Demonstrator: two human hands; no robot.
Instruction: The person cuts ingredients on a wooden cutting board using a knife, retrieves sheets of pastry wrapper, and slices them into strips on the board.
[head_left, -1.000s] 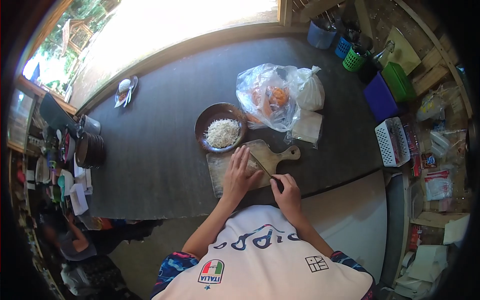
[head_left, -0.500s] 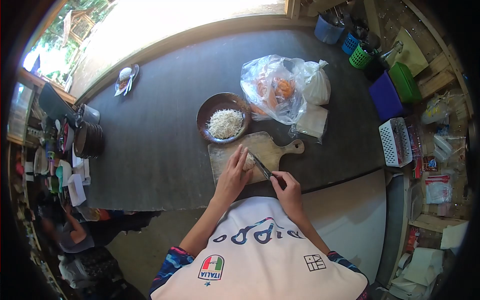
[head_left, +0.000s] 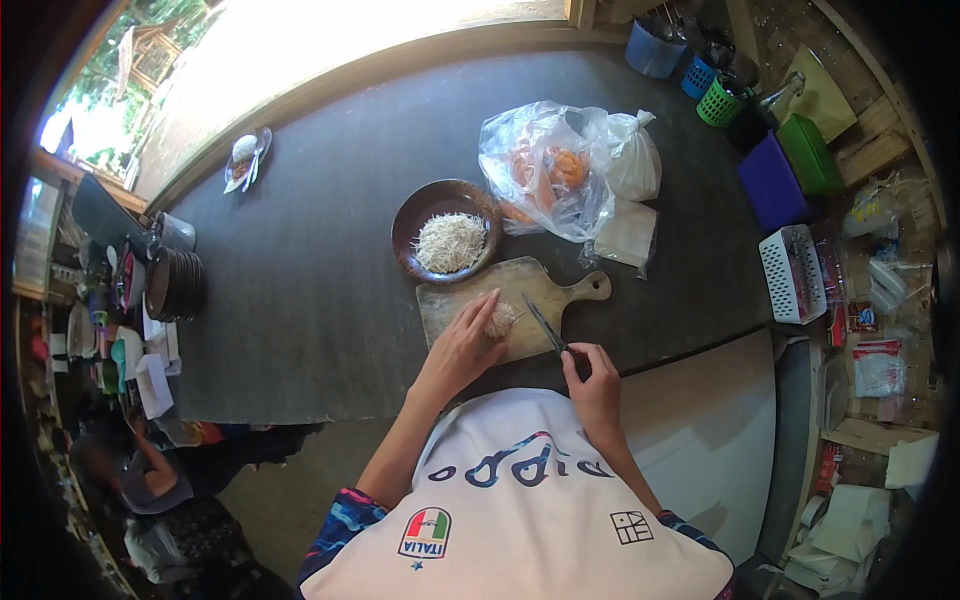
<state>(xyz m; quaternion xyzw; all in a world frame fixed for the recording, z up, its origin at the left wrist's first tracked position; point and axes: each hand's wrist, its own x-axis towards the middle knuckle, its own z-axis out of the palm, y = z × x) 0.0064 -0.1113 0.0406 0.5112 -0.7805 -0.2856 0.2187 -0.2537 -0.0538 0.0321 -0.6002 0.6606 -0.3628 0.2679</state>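
Note:
My left hand (head_left: 465, 335) lies flat with fingers stretched out at the left side of a small heap of pale shreds (head_left: 503, 320), touching it. The heap is on a wooden cutting board (head_left: 540, 280). My right hand (head_left: 592, 375) is closed around the handle of a knife (head_left: 543, 322), whose blade points up and left over the board, a little right of the heap. Just beyond the board stands a brown bowl (head_left: 404, 245) holding thin white strands (head_left: 449, 243) that look like bean sprouts.
Behind the board lie a clear plastic bag (head_left: 500, 135) with orange contents, a tied white bag (head_left: 632, 160) and a flat pale packet (head_left: 627, 235). Stacked dark plates (head_left: 175, 285) stand left. Baskets and a purple box (head_left: 772, 190) line the right. A person (head_left: 150, 470) is at lower left.
The knife has moved right, away from my left hand and the heap, showing more of the shreds. My left hand has stayed almost in place.

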